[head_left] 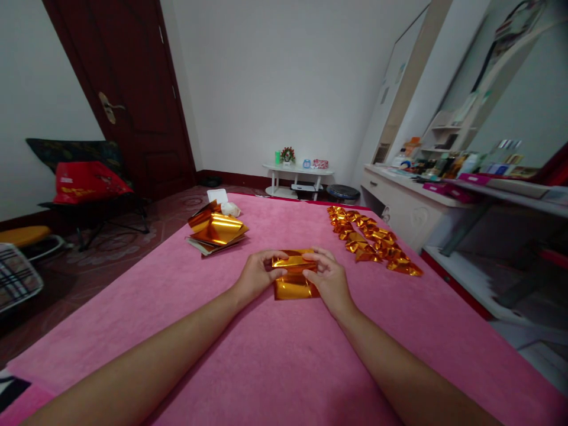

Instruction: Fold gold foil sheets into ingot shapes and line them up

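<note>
A shiny gold foil sheet (293, 283) lies partly folded on the pink cloth (266, 367) in the middle. My left hand (256, 275) pinches its left edge with curled fingers. My right hand (329, 278) grips its right edge, fingers bent over the folded top. A stack of flat gold foil sheets (216, 232) sits to the far left of my hands. Several folded gold pieces (373, 238) lie in rows to the far right.
A white box and crumpled tissue (225, 202) sit behind the stack. A dark door (128, 89), a chair with a red bag (86, 180), a small white table (296, 174) and a cluttered dresser (426, 177) surround the surface.
</note>
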Action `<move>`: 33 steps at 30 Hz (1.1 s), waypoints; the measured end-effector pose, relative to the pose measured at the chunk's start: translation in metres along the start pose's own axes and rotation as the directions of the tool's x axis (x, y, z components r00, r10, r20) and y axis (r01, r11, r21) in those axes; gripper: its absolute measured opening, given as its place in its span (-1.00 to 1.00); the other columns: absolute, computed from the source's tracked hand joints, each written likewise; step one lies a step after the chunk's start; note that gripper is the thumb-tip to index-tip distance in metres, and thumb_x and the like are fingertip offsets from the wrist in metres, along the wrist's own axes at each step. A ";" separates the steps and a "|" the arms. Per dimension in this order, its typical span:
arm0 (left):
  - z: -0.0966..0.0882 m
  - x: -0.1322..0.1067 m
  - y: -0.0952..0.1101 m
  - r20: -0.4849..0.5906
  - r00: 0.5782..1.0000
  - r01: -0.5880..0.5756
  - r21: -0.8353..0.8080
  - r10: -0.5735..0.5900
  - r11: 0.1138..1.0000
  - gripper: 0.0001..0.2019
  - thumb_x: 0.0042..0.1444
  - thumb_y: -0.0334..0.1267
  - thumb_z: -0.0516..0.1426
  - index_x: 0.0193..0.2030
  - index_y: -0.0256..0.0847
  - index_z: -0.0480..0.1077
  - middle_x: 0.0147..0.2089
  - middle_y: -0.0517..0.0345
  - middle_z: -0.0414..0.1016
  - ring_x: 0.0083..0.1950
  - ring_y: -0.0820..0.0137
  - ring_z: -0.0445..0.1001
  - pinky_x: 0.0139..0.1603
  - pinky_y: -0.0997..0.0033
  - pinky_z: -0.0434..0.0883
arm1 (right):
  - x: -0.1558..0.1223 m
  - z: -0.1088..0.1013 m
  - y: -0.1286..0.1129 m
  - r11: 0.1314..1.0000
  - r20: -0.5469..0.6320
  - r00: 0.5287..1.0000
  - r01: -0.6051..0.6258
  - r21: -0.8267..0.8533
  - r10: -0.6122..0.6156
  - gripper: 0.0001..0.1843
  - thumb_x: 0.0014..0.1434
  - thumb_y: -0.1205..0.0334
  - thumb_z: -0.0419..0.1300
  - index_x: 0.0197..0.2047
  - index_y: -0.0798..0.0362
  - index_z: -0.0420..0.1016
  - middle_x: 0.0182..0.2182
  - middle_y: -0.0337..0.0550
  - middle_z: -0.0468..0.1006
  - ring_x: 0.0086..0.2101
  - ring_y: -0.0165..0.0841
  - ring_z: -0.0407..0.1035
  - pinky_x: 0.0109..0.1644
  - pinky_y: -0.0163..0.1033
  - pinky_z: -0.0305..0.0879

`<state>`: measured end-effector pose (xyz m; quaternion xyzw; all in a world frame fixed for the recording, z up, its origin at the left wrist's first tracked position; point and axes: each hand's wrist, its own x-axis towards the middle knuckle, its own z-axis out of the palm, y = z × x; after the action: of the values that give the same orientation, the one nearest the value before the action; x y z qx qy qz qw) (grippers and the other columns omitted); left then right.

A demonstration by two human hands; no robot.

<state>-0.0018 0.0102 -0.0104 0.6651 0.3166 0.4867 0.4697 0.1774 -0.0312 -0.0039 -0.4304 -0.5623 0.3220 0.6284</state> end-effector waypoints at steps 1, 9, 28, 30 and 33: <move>0.000 0.000 0.000 0.008 1.000 -0.011 0.013 0.011 1.000 -0.69 -0.15 -0.40 0.27 -0.18 -0.31 0.46 -0.17 0.02 0.53 -0.16 0.32 0.51 -0.11 0.31 0.45 | 0.000 0.000 0.001 1.000 -0.004 1.000 -0.010 0.004 0.010 -0.71 -0.17 0.35 0.27 -0.28 0.01 0.56 -0.02 -0.09 0.33 -0.03 -0.26 0.35 0.04 -0.16 0.34; 0.002 -0.003 0.013 0.012 0.997 -0.083 0.135 0.082 0.987 -0.81 -0.05 -0.42 0.24 -0.24 -0.26 0.54 -0.24 0.06 0.54 -0.24 0.37 0.51 -0.21 0.42 0.45 | 0.002 -0.003 0.005 0.997 -0.016 1.000 -0.025 -0.078 0.024 -0.77 -0.16 0.32 0.30 -0.33 0.02 0.60 -0.04 -0.06 0.39 -0.06 -0.22 0.36 -0.02 -0.13 0.35; -0.002 -0.004 0.019 -0.053 0.962 -0.248 0.234 0.267 0.940 -0.89 0.08 -0.31 0.20 -0.29 -0.17 0.58 -0.25 0.05 0.54 -0.21 0.36 0.48 -0.17 0.41 0.40 | 0.002 -0.006 0.006 0.977 -0.005 0.983 -0.184 0.104 0.186 -0.77 -0.09 0.12 0.35 -0.32 0.02 0.62 -0.13 -0.07 0.57 -0.15 -0.20 0.44 -0.02 -0.09 0.34; -0.002 -0.005 0.020 -0.067 0.953 -0.273 0.240 0.297 0.932 -0.89 0.08 -0.33 0.20 -0.30 -0.16 0.58 -0.26 0.06 0.54 -0.21 0.37 0.48 -0.16 0.41 0.41 | 0.001 -0.005 0.003 0.962 0.036 0.974 -0.228 0.148 0.225 -0.73 -0.08 0.09 0.34 -0.28 0.02 0.62 -0.21 -0.09 0.60 -0.21 -0.22 0.46 -0.06 -0.11 0.35; -0.001 -0.006 0.023 -0.067 0.939 -0.310 0.258 0.337 0.915 -0.89 0.08 -0.34 0.19 -0.30 -0.16 0.58 -0.27 0.08 0.55 -0.22 0.38 0.49 -0.16 0.41 0.41 | 0.001 -0.005 -0.001 0.944 0.076 0.961 -0.274 0.181 0.265 -0.70 -0.07 0.06 0.35 -0.27 0.03 0.62 -0.27 -0.10 0.62 -0.26 -0.24 0.47 -0.09 -0.13 0.36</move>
<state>-0.0060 -0.0029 0.0087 0.7330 0.2849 0.5512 0.2789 0.1828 -0.0321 -0.0025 -0.4332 -0.4806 0.4677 0.6022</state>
